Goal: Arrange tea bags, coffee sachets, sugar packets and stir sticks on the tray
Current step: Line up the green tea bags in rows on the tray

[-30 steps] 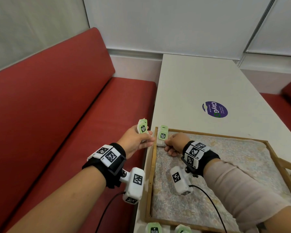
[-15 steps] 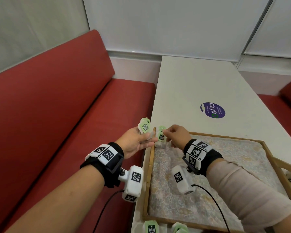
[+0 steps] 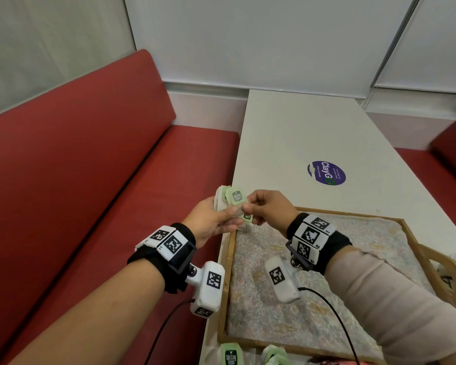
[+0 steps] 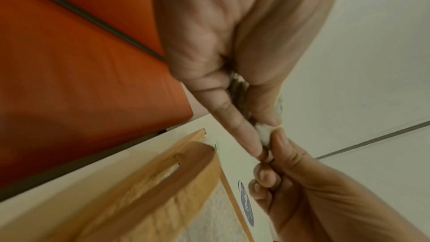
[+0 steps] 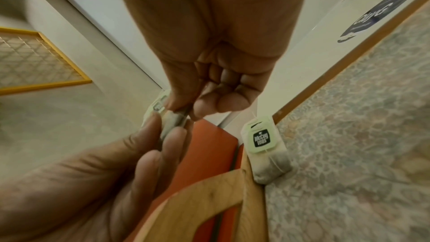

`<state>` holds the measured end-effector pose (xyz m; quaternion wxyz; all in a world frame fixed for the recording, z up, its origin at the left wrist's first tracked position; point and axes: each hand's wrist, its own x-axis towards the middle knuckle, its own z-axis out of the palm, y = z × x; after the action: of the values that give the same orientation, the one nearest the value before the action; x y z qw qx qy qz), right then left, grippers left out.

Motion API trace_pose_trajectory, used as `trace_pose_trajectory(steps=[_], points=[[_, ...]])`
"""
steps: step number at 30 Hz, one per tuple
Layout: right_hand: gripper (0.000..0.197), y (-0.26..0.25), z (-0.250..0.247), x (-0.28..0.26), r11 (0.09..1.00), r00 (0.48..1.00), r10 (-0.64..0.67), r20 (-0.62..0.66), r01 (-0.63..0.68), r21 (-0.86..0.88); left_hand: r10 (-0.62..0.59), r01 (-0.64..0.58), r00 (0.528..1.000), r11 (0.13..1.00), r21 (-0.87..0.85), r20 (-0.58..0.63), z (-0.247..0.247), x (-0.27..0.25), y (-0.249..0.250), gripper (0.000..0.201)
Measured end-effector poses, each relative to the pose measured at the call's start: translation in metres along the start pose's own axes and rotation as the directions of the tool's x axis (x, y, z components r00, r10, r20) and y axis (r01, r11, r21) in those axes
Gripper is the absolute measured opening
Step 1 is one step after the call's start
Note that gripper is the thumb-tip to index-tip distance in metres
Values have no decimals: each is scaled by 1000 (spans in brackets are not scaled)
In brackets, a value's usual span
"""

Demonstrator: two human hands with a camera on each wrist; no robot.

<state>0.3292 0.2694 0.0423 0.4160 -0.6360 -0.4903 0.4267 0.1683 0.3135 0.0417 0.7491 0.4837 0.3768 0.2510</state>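
My left hand (image 3: pixel 228 216) holds a small stack of tea bags (image 3: pixel 234 196) with pale green tags, just off the far left corner of the wooden tray (image 3: pixel 224 272). My right hand (image 3: pixel 248 206) meets it and pinches the bag end of one tea bag (image 5: pixel 173 120) in that stack between thumb and forefinger. In the left wrist view the white bag (image 4: pixel 264 133) shows between both hands' fingertips. Another tea bag (image 5: pixel 261 138) leans upright in the tray's far left corner, apart from both hands.
The tray has a floral lining and cut-out handles (image 3: pixel 442 270); it lies on a white table (image 3: pixel 300 133) beside a red bench (image 3: pixel 90 193). More tea bags (image 3: pixel 231 355) lie on the table at the tray's near edge. A round purple sticker (image 3: pixel 326 173) lies beyond the tray.
My right hand has let go of the tea bag it set in the tray's far left corner, has risen to my left hand's stack, and now pinches another bag there.
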Motion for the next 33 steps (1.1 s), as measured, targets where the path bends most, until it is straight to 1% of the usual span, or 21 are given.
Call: trace_pose_trajectory(steps=[3, 6, 8, 11, 12, 14, 15, 17, 22, 26, 29, 33], points=[[17, 3, -4, 3, 996, 994, 38, -104, -29, 88, 26, -28, 995, 999, -16, -92, 1, 1, 1, 12], [17, 11, -7, 3, 985, 977, 146, -155, -128, 119, 18, -32, 983, 997, -75, -182, -1, 2, 1, 19], [20, 21, -7, 2, 969, 959, 238, -155, -223, 105, 17, -28, 980, 998, -56, -200, -3, 2, 0, 20], [23, 30, -2, -2, 942, 934, 336, -120, -336, 20, 19, -23, 979, 1000, -19, -203, -4, 1, 0, 20], [23, 31, 0, -4, 929, 924, 370, -99, -369, 26, 20, -22, 979, 1000, -9, -201, -5, 1, 0, 20], [24, 31, 5, -8, 898, 899, 435, -52, -429, 97, 24, -22, 980, 1000, 14, -196, -6, 1, -1, 20], [24, 30, 6, -10, 888, 892, 452, -30, -446, 112, 26, -22, 980, 999, 25, -196, -6, 0, -1, 20], [22, 29, 10, -11, 883, 885, 465, -13, -463, 80, 30, -22, 980, 999, 41, -198, -7, 1, -2, 20], [21, 28, 13, -6, 857, 856, 516, -30, -515, 37, 36, -26, 981, 998, 55, -191, -7, 1, -3, 17], [19, 28, 14, -3, 836, 836, 548, -22, -547, 49, 37, -26, 982, 998, 65, -187, -4, 3, -3, 19], [21, 24, 15, -2, 831, 831, 556, -4, -555, 36, 37, -25, 983, 997, 69, -181, -2, 3, -3, 20], [23, 18, 15, -3, 832, 833, 554, -4, -554, -38, 27, -16, 984, 998, 67, -174, 0, 3, -3, 18]])
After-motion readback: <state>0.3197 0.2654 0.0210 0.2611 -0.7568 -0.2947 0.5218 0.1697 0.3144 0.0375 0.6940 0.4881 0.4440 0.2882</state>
